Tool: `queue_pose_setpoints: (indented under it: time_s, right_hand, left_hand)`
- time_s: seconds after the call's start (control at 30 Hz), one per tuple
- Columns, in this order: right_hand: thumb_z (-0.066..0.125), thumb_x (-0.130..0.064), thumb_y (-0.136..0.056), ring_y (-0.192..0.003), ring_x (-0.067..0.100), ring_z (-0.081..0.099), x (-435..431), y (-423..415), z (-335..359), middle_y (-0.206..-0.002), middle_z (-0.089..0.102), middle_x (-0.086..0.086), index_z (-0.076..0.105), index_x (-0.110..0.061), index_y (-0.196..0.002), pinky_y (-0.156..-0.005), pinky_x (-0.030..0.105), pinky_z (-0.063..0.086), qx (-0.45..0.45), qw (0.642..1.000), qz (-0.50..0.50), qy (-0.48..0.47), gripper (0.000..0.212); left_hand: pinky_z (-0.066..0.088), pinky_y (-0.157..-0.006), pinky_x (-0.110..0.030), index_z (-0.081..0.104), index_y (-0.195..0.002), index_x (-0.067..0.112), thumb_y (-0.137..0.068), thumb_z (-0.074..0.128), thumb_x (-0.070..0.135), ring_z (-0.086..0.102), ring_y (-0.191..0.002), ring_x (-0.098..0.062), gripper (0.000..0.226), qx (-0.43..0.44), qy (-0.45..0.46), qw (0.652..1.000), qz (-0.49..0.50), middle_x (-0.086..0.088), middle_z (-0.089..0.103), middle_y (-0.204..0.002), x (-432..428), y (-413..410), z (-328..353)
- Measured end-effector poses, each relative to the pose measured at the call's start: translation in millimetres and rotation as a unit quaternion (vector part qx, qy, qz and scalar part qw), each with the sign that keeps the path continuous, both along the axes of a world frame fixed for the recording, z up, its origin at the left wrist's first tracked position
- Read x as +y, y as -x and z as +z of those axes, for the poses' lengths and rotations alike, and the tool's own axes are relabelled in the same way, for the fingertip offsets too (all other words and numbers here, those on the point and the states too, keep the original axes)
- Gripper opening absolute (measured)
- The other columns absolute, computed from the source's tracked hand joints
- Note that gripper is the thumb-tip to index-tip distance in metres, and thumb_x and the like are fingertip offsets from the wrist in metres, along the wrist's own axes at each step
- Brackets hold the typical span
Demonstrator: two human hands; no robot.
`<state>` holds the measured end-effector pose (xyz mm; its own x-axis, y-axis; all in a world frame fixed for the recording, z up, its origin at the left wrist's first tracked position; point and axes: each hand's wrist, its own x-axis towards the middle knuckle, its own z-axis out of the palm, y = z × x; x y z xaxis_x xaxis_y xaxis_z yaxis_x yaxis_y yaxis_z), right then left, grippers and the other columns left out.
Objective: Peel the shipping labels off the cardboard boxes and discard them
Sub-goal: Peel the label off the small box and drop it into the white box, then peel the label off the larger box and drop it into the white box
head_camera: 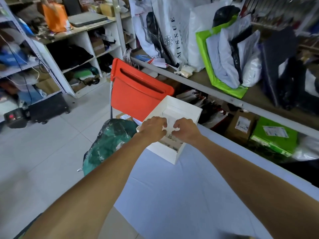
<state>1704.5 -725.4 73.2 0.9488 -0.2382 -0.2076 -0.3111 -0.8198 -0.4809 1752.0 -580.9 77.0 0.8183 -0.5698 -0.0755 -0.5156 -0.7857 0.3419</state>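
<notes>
A white cardboard box [181,109] lies at the far edge of a table covered in pale blue cloth [181,195]. On its top face is a white shipping label [171,120], partly torn, with grey scraps of residue near the box's front. My left hand [151,128] and my right hand [185,129] are both on the box top, fingers curled down onto the label. The fingertips look pinched on the label's paper, though the hands hide the exact grip.
A dark green bag [110,144] sits on the tiled floor left of the table, behind it a red chair [138,94]. Right of the table on the floor stand a brown box [240,126] and a green parcel [274,135], both labelled. Cluttered shelves surround the area.
</notes>
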Motion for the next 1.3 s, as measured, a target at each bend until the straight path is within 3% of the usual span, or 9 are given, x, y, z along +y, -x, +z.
queue_pose_setpoints:
  time_s: [0.27, 0.53, 0.7, 0.9, 1.3]
  right_hand:
    - [0.064, -0.03, -0.084, -0.109, 0.022, 0.056, -9.1, 43.7, 10.4, -0.119, 0.06, 0.005, 0.057, -0.012, -0.121, -0.085, 0.031, 0.048, 0.033, 0.999, 0.027, 0.023, 0.042]
    - [0.063, -0.044, -0.086, -0.119, 0.023, 0.051, -64.5, 122.3, 16.8, -0.13, 0.057, 0.005, 0.054, -0.014, -0.128, -0.096, 0.034, 0.046, 0.02, 0.997, -0.032, 0.07, 0.052]
    - [0.059, -0.045, -0.088, -0.121, 0.024, 0.051, -116.6, 196.6, 13.8, -0.131, 0.057, 0.006, 0.054, -0.012, -0.128, -0.095, 0.035, 0.044, 0.05, 0.99, -0.11, 0.072, 0.052]
    - [0.05, -0.056, -0.09, -0.115, 0.026, 0.056, -163.1, 298.7, 14.3, -0.126, 0.061, 0.008, 0.059, -0.011, -0.12, -0.094, 0.04, 0.048, 0.059, 0.976, -0.199, 0.064, 0.055]
    - [0.053, -0.049, -0.091, -0.114, 0.031, 0.054, -219.9, 510.3, 6.3, -0.123, 0.06, 0.014, 0.056, -0.009, -0.125, -0.093, 0.042, 0.047, 0.092, 0.968, -0.225, 0.063, 0.052]
  left_hand:
    - [0.046, -0.083, -0.033, 0.062, -0.106, 0.022, -0.085, 0.063, 0.029, 0.06, -0.104, -0.025, 0.023, 0.022, -0.01, 1.0, -0.017, -0.003, 0.064, -0.113, -26.1, 24.8, -1.8]
    - [0.05, -0.079, -0.033, 0.066, -0.1, 0.019, -0.088, 0.061, 0.023, 0.063, -0.097, -0.025, 0.014, 0.072, 0.033, 0.994, -0.081, -0.005, 0.068, -0.108, -89.7, 87.0, 1.8]
    - [0.046, -0.076, -0.029, 0.066, -0.105, 0.019, -0.091, 0.058, 0.024, 0.062, -0.098, -0.024, 0.016, 0.07, 0.025, 0.984, -0.161, -0.003, 0.066, -0.111, -137.1, 144.5, -4.4]
    - [0.051, -0.08, -0.034, 0.067, -0.097, 0.022, -0.088, 0.057, 0.023, 0.062, -0.097, -0.026, 0.013, 0.086, 0.009, 0.97, -0.229, -0.003, 0.067, -0.107, -188.4, 221.6, -2.2]
    - [0.051, -0.078, -0.034, 0.066, -0.097, 0.02, -0.088, 0.056, 0.019, 0.063, -0.094, -0.025, 0.014, 0.093, 0.004, 0.961, -0.261, -0.003, 0.067, -0.105, -248.3, 417.1, -11.6]
